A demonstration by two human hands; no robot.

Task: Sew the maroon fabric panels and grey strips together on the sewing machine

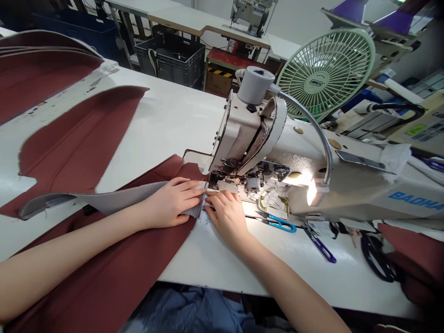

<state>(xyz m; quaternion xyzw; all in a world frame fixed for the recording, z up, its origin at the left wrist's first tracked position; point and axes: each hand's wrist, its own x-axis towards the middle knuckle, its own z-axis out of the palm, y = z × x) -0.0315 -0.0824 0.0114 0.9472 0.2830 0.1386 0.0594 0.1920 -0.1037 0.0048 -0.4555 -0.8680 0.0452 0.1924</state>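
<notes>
Soft, light, probably limp maroon fabric panel (104, 273) with a slightly firmer-looking grey band (114, 200) along its edge, lying across the white desk (163, 115) and running under the sewing machine head (243, 138). Likely slippery, so probably best held flat near the edge. Left grip (169, 201) spread flat on the band, unclamped; right grip (222, 217) pressing beside the needle, any pinch impossible to tell.

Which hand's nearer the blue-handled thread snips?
Right. The right hand lies just left of the snips, near their blades; the left hand is farther off, beyond the right hand, on the grey fabric.
</notes>
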